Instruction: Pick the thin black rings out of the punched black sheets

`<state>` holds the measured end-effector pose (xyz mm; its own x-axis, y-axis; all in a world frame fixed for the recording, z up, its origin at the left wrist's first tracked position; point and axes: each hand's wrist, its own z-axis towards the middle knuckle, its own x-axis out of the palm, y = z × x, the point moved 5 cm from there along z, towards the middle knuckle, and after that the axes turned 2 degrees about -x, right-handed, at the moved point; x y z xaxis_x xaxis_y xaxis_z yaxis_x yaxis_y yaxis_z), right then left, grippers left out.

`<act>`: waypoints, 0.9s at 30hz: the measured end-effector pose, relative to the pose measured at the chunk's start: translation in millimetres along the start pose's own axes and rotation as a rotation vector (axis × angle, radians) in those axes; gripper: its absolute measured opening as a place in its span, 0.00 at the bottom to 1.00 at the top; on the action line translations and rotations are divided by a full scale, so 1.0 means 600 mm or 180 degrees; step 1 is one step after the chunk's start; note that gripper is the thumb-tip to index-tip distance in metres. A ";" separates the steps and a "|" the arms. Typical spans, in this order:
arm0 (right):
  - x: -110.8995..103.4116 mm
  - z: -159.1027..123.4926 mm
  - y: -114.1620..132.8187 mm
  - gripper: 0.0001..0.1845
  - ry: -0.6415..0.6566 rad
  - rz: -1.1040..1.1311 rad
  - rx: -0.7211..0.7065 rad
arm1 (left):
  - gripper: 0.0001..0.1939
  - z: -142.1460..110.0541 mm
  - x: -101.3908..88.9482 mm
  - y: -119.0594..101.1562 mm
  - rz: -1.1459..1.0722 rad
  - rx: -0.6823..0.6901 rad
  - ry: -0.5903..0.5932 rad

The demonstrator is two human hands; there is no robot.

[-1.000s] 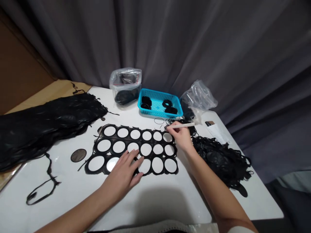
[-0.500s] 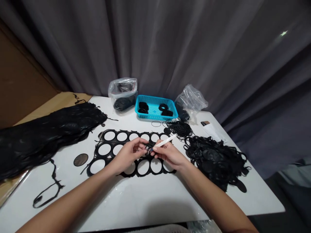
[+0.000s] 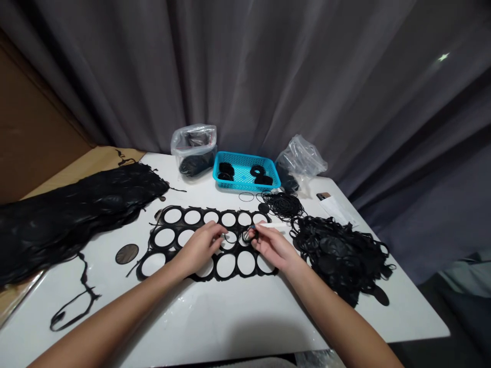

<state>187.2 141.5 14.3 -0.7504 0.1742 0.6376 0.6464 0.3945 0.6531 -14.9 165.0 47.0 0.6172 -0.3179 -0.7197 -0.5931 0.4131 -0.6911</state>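
Observation:
A black sheet (image 3: 176, 258) with rows of round holes lies flat on the white table. Over its middle, my left hand (image 3: 201, 248) is closed, fingertips pinched on a thin black ring (image 3: 230, 242). My right hand (image 3: 273, 244), closed too, grips a slim white pen-shaped tool (image 3: 276, 225) with a dark tip. A black loop (image 3: 247, 236) hangs at the right fingertips. The two hands are a short gap apart. Beyond the sheet's far right corner lie a heap of thin black rings (image 3: 284, 205) and a small black disc (image 3: 264, 208).
A blue basket (image 3: 245, 187) with black rings stands at the back between two clear plastic bags (image 3: 195, 134) (image 3: 303, 156). Stacked black sheets (image 3: 76, 209) cover the left side. Black scraps (image 3: 337, 250) are piled right. A dark disc (image 3: 127, 254) lies left of the holed sheet.
My right hand came back from the sheet's far right corner to my left hand, which lifted off the sheet. Since then the hands have drawn slightly apart, and the tool has tilted flatter.

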 end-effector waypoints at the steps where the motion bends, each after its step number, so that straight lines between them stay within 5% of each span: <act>1: -0.005 0.003 0.005 0.14 -0.0073 0.0202 -0.0060 | 0.09 0.002 0.008 -0.003 0.0132 0.0084 0.0023; 5: -0.027 0.009 0.018 0.14 -0.0382 0.0727 -0.0299 | 0.05 0.016 0.036 -0.009 0.0300 0.0236 0.0059; 8: -0.028 0.002 0.004 0.15 -0.0404 0.0770 -0.0077 | 0.07 0.028 0.042 -0.012 0.0251 0.0275 0.0037; 14: 0.010 -0.032 -0.040 0.13 -0.0064 0.0527 0.0483 | 0.07 0.032 0.016 -0.028 -0.0006 0.0039 -0.0380; 20: 0.045 -0.017 -0.046 0.10 0.0250 0.0600 0.0479 | 0.06 0.010 0.019 -0.059 -0.0042 0.0141 -0.0060; 27: 0.042 0.033 -0.009 0.11 0.0243 0.0697 0.0136 | 0.08 -0.011 0.003 -0.022 0.0066 0.0327 -0.0138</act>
<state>162.4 161.9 18.8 -0.5794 0.1918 0.7921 0.7850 0.3929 0.4790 -9.1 153.4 54.4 0.6285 -0.2721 -0.7287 -0.5511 0.5053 -0.6640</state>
